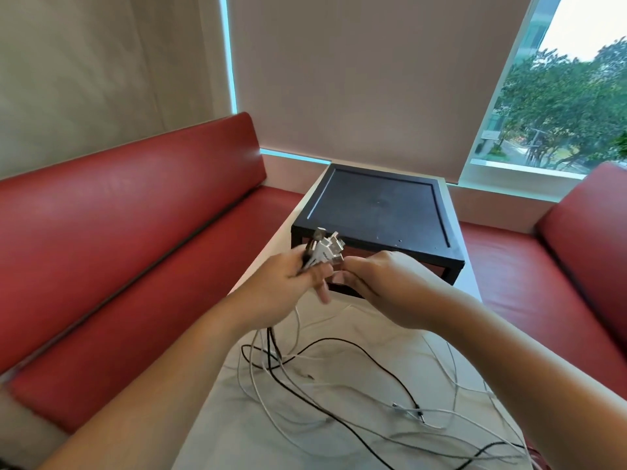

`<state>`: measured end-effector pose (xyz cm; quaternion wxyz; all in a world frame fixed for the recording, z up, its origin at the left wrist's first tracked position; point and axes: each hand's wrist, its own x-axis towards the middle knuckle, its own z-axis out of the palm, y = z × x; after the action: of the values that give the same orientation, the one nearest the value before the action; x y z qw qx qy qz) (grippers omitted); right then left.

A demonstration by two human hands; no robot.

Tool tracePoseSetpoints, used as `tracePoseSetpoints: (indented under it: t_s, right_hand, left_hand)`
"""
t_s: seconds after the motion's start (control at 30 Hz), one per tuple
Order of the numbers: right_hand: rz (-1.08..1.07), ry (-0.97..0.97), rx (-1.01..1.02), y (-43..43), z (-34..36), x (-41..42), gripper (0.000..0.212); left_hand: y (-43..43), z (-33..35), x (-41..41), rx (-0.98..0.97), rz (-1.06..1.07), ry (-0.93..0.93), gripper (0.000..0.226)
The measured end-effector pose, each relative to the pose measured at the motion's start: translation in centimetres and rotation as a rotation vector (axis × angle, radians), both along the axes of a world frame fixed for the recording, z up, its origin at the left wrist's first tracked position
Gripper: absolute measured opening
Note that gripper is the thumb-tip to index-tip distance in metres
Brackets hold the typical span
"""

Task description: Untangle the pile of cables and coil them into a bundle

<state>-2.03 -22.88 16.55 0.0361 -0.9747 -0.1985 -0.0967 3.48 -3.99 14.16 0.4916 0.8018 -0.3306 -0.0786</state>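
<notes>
In mid-frame the left hand [288,286] has its fingers [321,289] clamped on a bunch of plugs [324,249], the right hand [380,286] pinches beside them, and the light, floppy cables [271,362] trailing onto the bench [220,435] below look easiest to gather near those plugs.

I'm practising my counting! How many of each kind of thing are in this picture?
Hands: 2, the left hand and the right hand
Red sofas: 2, the left sofa and the right sofa
Black box: 1
White table: 1
Cables: white and black, too tangled to count
Total: 6, leaving out the cables
</notes>
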Motion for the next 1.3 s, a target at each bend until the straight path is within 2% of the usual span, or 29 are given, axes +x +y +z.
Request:
tracePoseSetpoints:
  t_s: [0.07, 0.17, 0.3, 0.4, 0.63, 0.8, 0.97, 1.13, 1.23, 1.3]
  right_hand:
    - [0.003, 0.01, -0.022, -0.1, -0.1, 0.2, 0.059]
    - [-0.043, 0.071, 0.047, -1.4, -1.0, 0.4, 0.052]
    - [-0.111, 0.144, 0.184, -2.7, -2.7, 1.0, 0.047]
    - [-0.136, 0.189, 0.331, -3.5, -3.5, 1.6, 0.042]
    - [-0.15, 0.288, 0.445, -3.6, -4.3, 2.0, 0.042]
    - [-0.178, 0.32, 0.406, -3.6, -4.2, 2.0, 0.045]
    - [-0.348, 0.28, 0.247, -3.8, -4.3, 2.3, 0.057]
    - [-0.261, 0.291, 0.336, -4.5, -4.8, 2.1, 0.037]
    - [-0.215, 0.402, 0.527, -5.1, -4.9, 1.5, 0.028]
    - [-0.196, 0.428, 0.572, -5.3, -5.1, 1.2, 0.026]
  left_hand:
    - [0.6, 0.0, 0.4, 0.055, -0.038, 0.035, 0.022]
    - [2.4, 1.1, 1.5, 0.126, 0.016, -0.051, 0.03]
    - [4.2, 2.4, 2.5, 0.216, 0.065, -0.123, 0.019]
    - [4.8, 3.1, 2.4, 0.229, 0.113, -0.173, 0.023]
    - [5.5, 3.1, 2.5, 0.237, 0.145, -0.179, 0.026]
    - [5.9, 2.8, 2.8, 0.241, 0.155, -0.178, 0.028]
    - [5.7, 2.7, 2.5, 0.244, 0.156, -0.187, 0.031]
    - [6.2, 2.4, 2.8, 0.235, 0.166, -0.176, 0.027]
    - [6.7, 2.2, 3.2, 0.239, 0.188, -0.168, 0.022]
    - [6.8, 2.1, 3.3, 0.243, 0.194, -0.172, 0.023]
